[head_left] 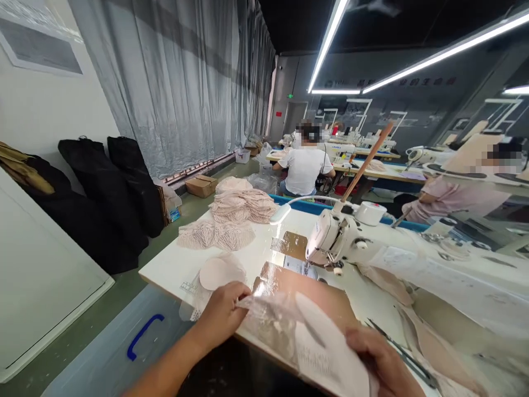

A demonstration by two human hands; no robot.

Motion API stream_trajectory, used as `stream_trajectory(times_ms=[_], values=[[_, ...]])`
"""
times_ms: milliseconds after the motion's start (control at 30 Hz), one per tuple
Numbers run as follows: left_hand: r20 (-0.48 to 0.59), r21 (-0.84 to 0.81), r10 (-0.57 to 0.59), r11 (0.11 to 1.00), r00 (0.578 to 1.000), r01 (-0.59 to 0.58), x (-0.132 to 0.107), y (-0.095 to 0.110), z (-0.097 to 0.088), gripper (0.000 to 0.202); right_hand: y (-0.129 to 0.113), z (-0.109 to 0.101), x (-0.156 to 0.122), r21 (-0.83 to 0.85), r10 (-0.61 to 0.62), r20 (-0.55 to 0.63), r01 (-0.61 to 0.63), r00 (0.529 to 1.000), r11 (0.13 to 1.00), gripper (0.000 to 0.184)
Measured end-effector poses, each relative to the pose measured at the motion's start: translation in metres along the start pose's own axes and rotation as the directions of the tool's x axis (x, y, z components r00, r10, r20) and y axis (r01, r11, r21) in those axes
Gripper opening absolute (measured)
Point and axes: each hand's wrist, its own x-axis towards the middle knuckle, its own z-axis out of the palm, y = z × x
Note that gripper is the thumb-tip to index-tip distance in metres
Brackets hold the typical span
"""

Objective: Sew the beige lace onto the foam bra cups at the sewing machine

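Observation:
Between my hands, at the table's front edge, stretches a pale pink sheer fabric piece (281, 317) with a smooth cup-shaped panel on its right side. My left hand (225, 309) pinches its left edge between thumb and fingers. At the right, my right hand (378, 358) grips the panel side; some of its fingers are hidden behind the fabric. Just beyond my left hand lies a round pale cup pad (218, 273) on lace. The sewing machine (330, 237) stands past the fabric, above a brown plate (301, 289) on the table (165, 270).
Stacked lace pieces (242, 201) sit at the table's far left. Dark scissors (403, 353) and loose pink fabric (433, 336) lie right of my right hand. A translucent bin (111, 342) with a blue handle stands lower left. People (303, 168) sit at machines ahead.

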Motion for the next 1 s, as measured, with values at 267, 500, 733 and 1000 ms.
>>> stream_trajectory(times_ms=[267, 500, 733, 1000], values=[[0.546, -0.641, 0.262, 0.743, 0.796, 0.194, -0.009, 0.022, 0.022, 0.092, 0.009, 0.044, -0.012, 0.382, 0.193, 0.778, -0.695, 0.598, 0.609, 0.023], [0.526, -0.543, 0.02, 0.778, 0.85, 0.318, -0.007, -0.001, 0.021, 0.06, 0.01, 0.044, -0.021, 0.505, 0.169, 0.791, -0.784, 0.588, 0.362, 0.025], [0.468, -0.624, -0.047, 0.69, 0.883, 0.368, -0.013, -0.004, 0.024, 0.03, 0.018, 0.041, -0.008, 0.544, 0.381, 0.475, -0.605, 0.793, 0.582, 0.051], [0.34, -0.637, -0.153, 0.689, 0.928, 0.347, -0.014, 0.006, 0.034, 0.022, 0.025, 0.035, -0.005, 0.446, 0.312, 0.604, -0.635, 0.734, 0.631, 0.033]])
